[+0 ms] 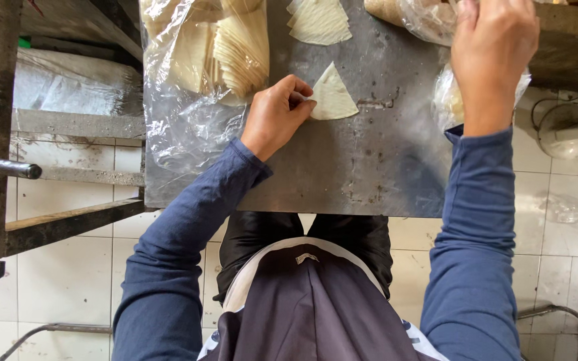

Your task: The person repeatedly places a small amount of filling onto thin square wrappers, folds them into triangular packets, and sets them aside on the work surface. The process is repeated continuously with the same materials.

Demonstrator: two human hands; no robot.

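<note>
Soft, even daylight fills the scene, and the picture is bright and mostly sharp. The metal table gives a dull sheen without hard glare. The plastic bag shows small white reflections. A strong glare spot burns at the right edge, low on the floor tiles. Shadows are weak.

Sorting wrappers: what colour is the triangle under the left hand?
Pale cream triangle, head view.

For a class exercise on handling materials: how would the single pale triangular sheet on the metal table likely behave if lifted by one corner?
The triangular sheet looks thin and flat, so it would probably droop. It seems light; the left hand pinches only its edge. It may tear easily.
</note>
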